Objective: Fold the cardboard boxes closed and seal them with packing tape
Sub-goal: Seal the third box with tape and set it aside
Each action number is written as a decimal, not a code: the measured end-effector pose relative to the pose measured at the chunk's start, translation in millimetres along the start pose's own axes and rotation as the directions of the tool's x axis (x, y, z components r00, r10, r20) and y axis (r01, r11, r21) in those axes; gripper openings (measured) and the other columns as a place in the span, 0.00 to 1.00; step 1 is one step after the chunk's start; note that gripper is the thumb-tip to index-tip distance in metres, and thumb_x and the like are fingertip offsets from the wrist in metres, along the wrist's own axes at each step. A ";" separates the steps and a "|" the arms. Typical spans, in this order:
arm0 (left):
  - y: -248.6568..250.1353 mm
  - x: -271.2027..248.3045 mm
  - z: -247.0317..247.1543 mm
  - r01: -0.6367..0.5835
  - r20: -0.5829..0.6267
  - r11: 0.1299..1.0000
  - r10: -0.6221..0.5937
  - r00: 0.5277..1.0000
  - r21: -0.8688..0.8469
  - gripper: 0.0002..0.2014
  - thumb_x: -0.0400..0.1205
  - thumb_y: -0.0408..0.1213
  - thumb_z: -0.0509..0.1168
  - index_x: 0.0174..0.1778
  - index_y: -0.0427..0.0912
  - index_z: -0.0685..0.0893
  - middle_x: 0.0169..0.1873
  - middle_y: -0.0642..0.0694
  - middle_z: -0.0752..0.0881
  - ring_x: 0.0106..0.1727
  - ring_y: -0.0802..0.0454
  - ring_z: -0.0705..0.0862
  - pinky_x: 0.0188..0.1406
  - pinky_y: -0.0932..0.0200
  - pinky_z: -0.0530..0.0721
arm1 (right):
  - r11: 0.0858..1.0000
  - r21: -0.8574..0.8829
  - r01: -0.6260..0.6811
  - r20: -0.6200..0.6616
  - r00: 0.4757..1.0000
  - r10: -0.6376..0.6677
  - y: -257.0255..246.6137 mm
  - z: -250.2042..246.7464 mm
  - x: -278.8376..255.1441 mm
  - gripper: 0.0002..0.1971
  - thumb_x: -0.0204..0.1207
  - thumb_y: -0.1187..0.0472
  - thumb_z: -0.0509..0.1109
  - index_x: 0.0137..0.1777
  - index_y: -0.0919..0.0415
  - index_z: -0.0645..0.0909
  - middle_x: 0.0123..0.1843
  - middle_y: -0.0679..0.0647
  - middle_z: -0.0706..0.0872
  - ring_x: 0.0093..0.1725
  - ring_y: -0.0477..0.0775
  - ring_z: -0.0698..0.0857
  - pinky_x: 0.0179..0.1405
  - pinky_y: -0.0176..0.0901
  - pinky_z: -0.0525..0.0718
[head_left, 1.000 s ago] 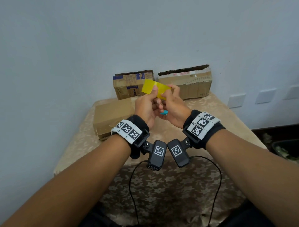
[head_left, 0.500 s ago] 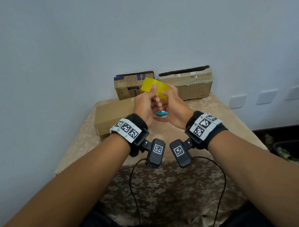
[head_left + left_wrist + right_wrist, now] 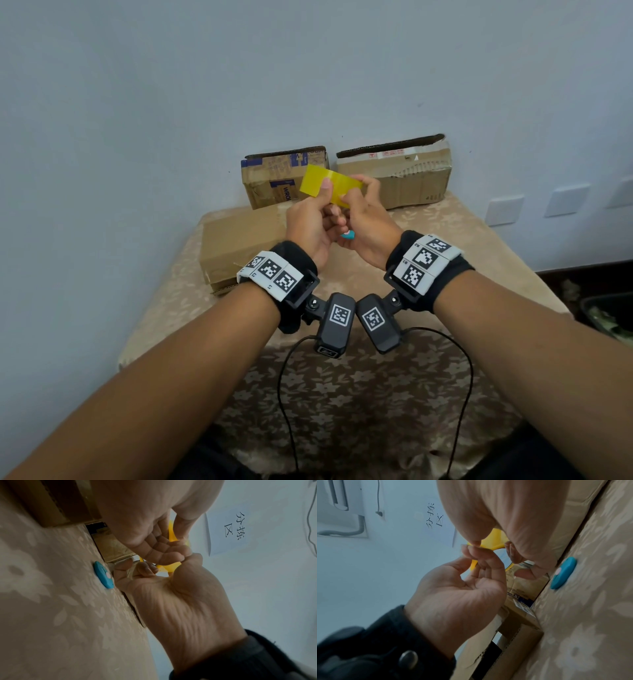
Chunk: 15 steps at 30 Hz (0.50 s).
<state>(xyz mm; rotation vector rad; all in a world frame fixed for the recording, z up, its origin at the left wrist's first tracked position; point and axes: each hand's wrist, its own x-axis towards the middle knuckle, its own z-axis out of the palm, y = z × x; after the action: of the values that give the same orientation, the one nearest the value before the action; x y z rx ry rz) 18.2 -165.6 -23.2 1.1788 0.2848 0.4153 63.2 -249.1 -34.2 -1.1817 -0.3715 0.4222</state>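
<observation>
On my far left a flat cardboard box [image 3: 239, 240] lies on the table [image 3: 479, 246], closed, with no tape on it that I can see. It could pop open again if I leave it too long.

Next comes my left hand [image 3: 308, 226]. Its thumb and fingers pinch the left part of a yellow strip of tape [image 3: 329, 185], and I hold that strip up in the air in front of me, above the table. My thumb sits right on the tape. If the sticky side is toward my thumb, it might cling to my skin and come off crooked. I cannot tell which side is sticky.

Behind the strip, a small box with blue print [image 3: 274, 178] stands against the wall. Its top looks open.

Down below my hands a little round blue thing [image 3: 563, 573] rests on the tablecloth. It may be a cutter, but I am not sure. My wrist could bump it and knock it off the table.

Then comes my right hand [image 3: 366, 219]. Its fingertips pinch the right end of the strip. If I let the strip go slack, I think it will fold and stick to itself, and then it is no good.

On the far right a bigger box with a torn top edge [image 3: 394, 171] stands by the wall. Tape may not hold well on that ripped card.
</observation>
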 end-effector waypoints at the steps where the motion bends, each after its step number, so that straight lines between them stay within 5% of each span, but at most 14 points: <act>1: -0.2 0.2 -0.4 0.003 -0.002 1.000 -0.003 1.000 -0.002 0.15 0.89 0.43 0.64 0.40 0.38 0.81 0.21 0.48 0.77 0.21 0.54 0.76 0.22 0.61 0.79 | 1.000 -0.004 0.004 -0.006 1.000 -0.004 0.1 0.8 0.0 0.16 0.89 0.62 0.52 0.73 0.45 0.61 0.31 0.50 0.75 0.25 0.45 0.70 0.29 0.41 0.69; 8: 0.1 -0.8 -3.0 0.005 0.017 1.000 -0.005 1.000 -0.009 0.15 0.90 0.44 0.63 0.42 0.37 0.82 0.21 0.48 0.78 0.22 0.55 0.78 0.23 0.62 0.81 | 1.000 -0.013 -0.004 -0.018 1.000 0.004 -0.9 2.4 0.3 0.16 0.89 0.62 0.52 0.73 0.45 0.63 0.32 0.52 0.75 0.26 0.47 0.69 0.29 0.41 0.68; 15: 8.1 0.1 -1.8 -0.026 -0.002 1.000 0.026 1.000 -0.009 0.14 0.88 0.43 0.66 0.40 0.38 0.80 0.21 0.48 0.77 0.21 0.55 0.76 0.22 0.62 0.79 | 0.992 0.091 -0.082 0.065 0.995 0.077 -3.8 1.4 -0.1 0.20 0.88 0.61 0.56 0.73 0.36 0.66 0.34 0.51 0.77 0.29 0.47 0.74 0.34 0.45 0.81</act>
<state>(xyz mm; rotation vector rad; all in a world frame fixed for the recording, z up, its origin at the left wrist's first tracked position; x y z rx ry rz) 16.1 -161.4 -16.3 1.1742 0.2694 0.4401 62.9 -249.2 -30.2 -1.0961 -0.3547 0.5408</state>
